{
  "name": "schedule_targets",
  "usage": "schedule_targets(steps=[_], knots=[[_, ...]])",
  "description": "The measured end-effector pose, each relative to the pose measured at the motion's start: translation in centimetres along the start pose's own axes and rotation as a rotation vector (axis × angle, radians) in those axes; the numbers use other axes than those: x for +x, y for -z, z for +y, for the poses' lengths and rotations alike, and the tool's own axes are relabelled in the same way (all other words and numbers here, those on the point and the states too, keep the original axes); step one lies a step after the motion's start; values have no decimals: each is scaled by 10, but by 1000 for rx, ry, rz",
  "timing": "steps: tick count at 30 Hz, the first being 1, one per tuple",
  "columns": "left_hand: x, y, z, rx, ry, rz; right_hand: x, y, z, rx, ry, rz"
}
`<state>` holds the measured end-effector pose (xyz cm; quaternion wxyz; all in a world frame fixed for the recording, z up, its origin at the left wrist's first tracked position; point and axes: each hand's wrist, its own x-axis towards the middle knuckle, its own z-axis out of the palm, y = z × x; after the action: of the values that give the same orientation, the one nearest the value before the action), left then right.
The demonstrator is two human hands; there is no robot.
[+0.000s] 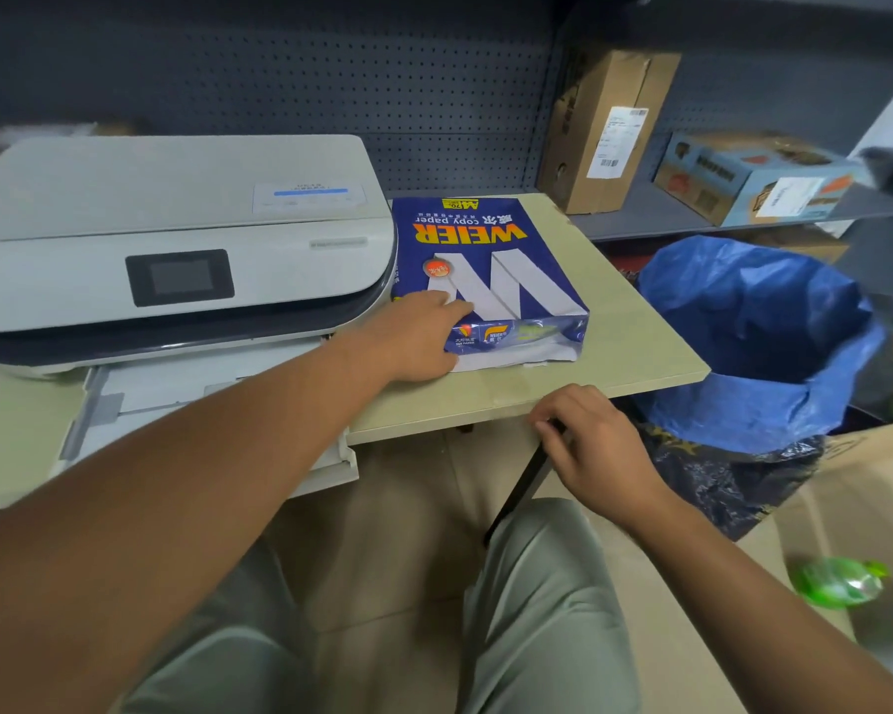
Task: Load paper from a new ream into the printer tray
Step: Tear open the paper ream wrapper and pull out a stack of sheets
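lying flat on the pale wood-grain surface, just right of the printer, the ream wears a dark blue wrapper printed "weier" in orange and "copy paper" in white, with a big white w, all upside down from where the person sits; a yellow corner tag and an orange round sticker are too small to read. its near end is torn open, white sheets showing. the left hand lies on the ream's near left corner, fingers spread flat over the top and thumb at the open end, pressing rather than gripping. the right hand sits at the surface's front edge, fingers curled loosely; whether it holds anything, i cannot tell. the printer tray stands pulled out under the left forearm. behind runs a grey pegboard wall, with a labelled cardboard box and a blue printed carton on a shelf. a bin with a blue liner stands right, a green bottle nearby.
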<state>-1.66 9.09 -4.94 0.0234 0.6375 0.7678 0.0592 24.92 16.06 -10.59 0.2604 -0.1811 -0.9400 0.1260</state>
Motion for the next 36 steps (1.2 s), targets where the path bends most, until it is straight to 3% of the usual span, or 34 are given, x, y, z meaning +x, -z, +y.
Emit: schedule_targets(steps=[11,15,20,26,32,36], knots=[[-15,2,11,66,2,205,40,9,1,-48,-39,131],[-18,13,15,30,25,355,56,7,0,-51,-78,165],[-16,21,14,8,30,472,77,0,0,-67,-108,95],[-16,17,13,-89,-1,546,97,-11,0,-156,-39,42],[-20,7,11,-4,-112,538,104,-16,-1,-264,-10,88],[-20,-1,12,-18,-74,554,108,-21,-3,-345,-44,38]])
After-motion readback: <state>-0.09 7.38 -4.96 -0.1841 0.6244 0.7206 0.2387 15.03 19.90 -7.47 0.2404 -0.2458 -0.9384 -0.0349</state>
